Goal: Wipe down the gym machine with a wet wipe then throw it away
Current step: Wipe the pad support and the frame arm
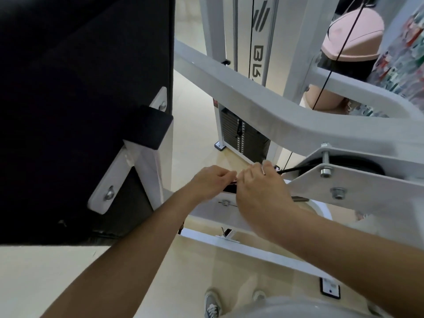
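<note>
Left grip [213, 180] and right grip [263, 191] meet in front of the gym machine [252, 106]. Each pinches one end of a small dark packet [232, 182], probably to tear it open. The wet wipe itself is not visible.

Pale cream floor [46, 278] — smooth, softly lit; floral fabric [403, 53] at far right.

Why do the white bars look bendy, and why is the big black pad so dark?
Head view: the wide-angle lens curves the white metal frame bar; the big black padded cushion is underexposed, nearly featureless; the small dark item the left hand pinches is blurred.
</note>
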Tool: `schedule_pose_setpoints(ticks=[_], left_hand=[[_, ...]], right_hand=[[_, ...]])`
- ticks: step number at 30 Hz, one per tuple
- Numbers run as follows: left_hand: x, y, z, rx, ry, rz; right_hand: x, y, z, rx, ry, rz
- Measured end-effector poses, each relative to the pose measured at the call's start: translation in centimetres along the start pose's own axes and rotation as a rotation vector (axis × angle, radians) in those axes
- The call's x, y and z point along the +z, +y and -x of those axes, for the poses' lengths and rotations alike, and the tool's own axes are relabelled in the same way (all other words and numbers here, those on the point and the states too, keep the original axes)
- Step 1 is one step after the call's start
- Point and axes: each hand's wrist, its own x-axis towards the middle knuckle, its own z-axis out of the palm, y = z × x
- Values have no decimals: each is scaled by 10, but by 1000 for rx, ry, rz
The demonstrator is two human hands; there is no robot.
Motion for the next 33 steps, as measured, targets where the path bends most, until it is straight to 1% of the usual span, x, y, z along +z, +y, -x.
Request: schedule_pose_setpoints(ticks=[2, 4, 5, 8, 9, 10, 11, 12, 15, 16, 17, 18, 20, 23, 25, 27, 28, 30, 33], left_hand=[[4, -17, 9, -13, 150, -19], [5, -29, 17, -29, 238, -26], [4, -33, 20, -39, 261, -72], [5, -40, 41, -70, 273, -314], [7, -41, 50, -77, 300, -324], [7, -39, 61, -74, 339, -266], [7, -35, 72, -57, 392, -174], [5, -30, 82, -35, 453, -78], [-4, -14, 108, 32, 565, 92], [-7, -10, 116, 29, 590, 155], [-8, -6, 124, 11, 609, 204], [-8, -5, 130, -18, 633, 220], [-8, -5, 143, -97, 686, 185], [-10, -12, 156, -244, 726, 216], [-12, -16, 162, -286, 756, 232], [-9, -16, 166, -290, 772, 229], [-7, -16, 167, -288, 776, 272], [-6, -13, 166, -311, 790, 430], [-12, -6, 160, -377, 819, 801]], right_hand=[[0, -1, -2, -12, 21, -24], [3, -2, -4, -37, 75, -128], [5, -3, -5, -57, 99, -189], [8, -13, -9, -127, 207, -451], [7, -13, -11, -138, 232, -562], [3, -13, -13, -131, 250, -693], [0, -11, -18, -110, 233, -854], [-4, -9, -24, -98, 175, -1050], [-14, -6, -38, -150, -169, -1748], [-16, -7, -40, -180, -249, -1868], [-19, -10, -42, -200, -265, -1886], [-22, -13, -42, -201, -241, -1866], [-21, -19, -42, -152, -174, -1899], [-16, -21, -42, -54, -210, -2084], [-13, -18, -43, -1, -217, -2192], [-16, -16, -46, 54, -195, -2283], [-18, -16, -47, 80, -192, -2338], [-24, -22, -51, 130, -198, -2441], [-37, -37, -59, 197, -196, -2556]])
